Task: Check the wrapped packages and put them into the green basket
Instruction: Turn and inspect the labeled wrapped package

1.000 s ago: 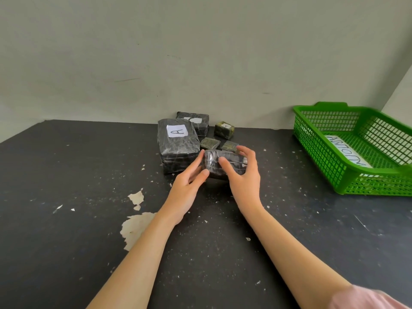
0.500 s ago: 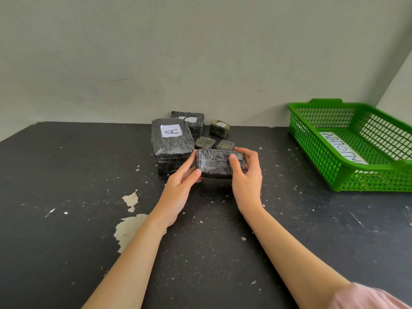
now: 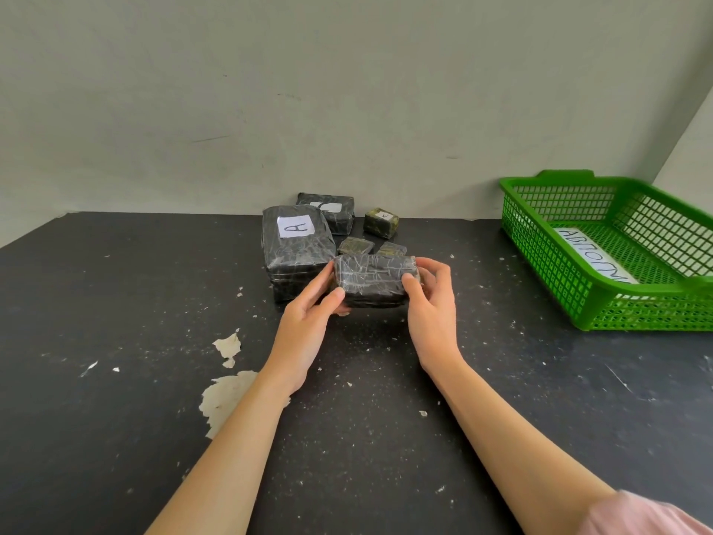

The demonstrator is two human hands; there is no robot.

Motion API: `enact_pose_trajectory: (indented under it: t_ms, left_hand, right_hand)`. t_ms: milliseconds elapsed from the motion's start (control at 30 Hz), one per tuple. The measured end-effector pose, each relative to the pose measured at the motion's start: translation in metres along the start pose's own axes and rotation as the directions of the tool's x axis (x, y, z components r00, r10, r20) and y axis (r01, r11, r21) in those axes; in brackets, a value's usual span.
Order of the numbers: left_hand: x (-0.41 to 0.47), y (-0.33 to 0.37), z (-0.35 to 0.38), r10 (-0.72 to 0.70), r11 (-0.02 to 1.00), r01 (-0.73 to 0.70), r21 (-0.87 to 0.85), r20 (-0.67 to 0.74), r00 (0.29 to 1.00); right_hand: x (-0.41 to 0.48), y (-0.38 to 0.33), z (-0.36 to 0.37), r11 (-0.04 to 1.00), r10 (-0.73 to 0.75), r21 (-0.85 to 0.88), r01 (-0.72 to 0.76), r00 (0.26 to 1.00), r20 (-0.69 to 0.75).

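Note:
Both hands hold a small black package wrapped in clear film (image 3: 372, 279) just above the dark table. My left hand (image 3: 308, 326) grips its left end and my right hand (image 3: 432, 307) grips its right end. Behind it a large black package with a white "A" label (image 3: 295, 241) lies on the table. Another black package with a white label (image 3: 328, 206) sits against the wall. A small greenish cube with a label (image 3: 381, 222) and two flat greenish packets (image 3: 355, 245) (image 3: 391, 249) lie nearby. The green basket (image 3: 548, 252) stands at the right, with a white paper label inside.
The black tabletop (image 3: 115, 341) has chipped patches of pale paint (image 3: 227, 395) left of my left forearm. A pale wall (image 3: 347, 90) runs right behind the packages and the basket.
The small package has been lifted slightly and turned between my hands, so a broad wrapped face now shows. The view has shifted a little.

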State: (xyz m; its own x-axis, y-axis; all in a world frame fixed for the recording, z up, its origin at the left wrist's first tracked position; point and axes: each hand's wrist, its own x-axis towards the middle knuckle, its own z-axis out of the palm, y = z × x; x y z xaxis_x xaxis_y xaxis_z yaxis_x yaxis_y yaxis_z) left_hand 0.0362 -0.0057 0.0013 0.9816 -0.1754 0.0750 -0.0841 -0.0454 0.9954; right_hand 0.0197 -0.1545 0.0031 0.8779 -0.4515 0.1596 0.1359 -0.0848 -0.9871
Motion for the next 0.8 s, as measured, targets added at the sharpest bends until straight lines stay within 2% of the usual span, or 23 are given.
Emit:
enact_pose_trajectory:
  t_ms: [167,367,800]
  left_hand:
    - [-0.0045,0.0015,-0.0018,0.063,0.998,-0.063,0.009,0.026,0.998]
    - [-0.007,0.0035,-0.0017,0.123,0.992,-0.124,0.028,0.048,0.991]
    - [-0.0051,0.0022,-0.0027,0.078,0.997,-0.078,-0.009,-0.007,0.997]
  right_hand:
    - [-0.0062,0.0025,0.0034,0.994,-0.086,-0.07,0.088,0.996,0.036]
    - [-0.0059,0.0034,0.0088,0.989,-0.098,-0.107,0.101,0.994,0.038]
    - [-0.0022,0.0057,0.005,0.992,-0.081,-0.091,0.088,0.993,0.082]
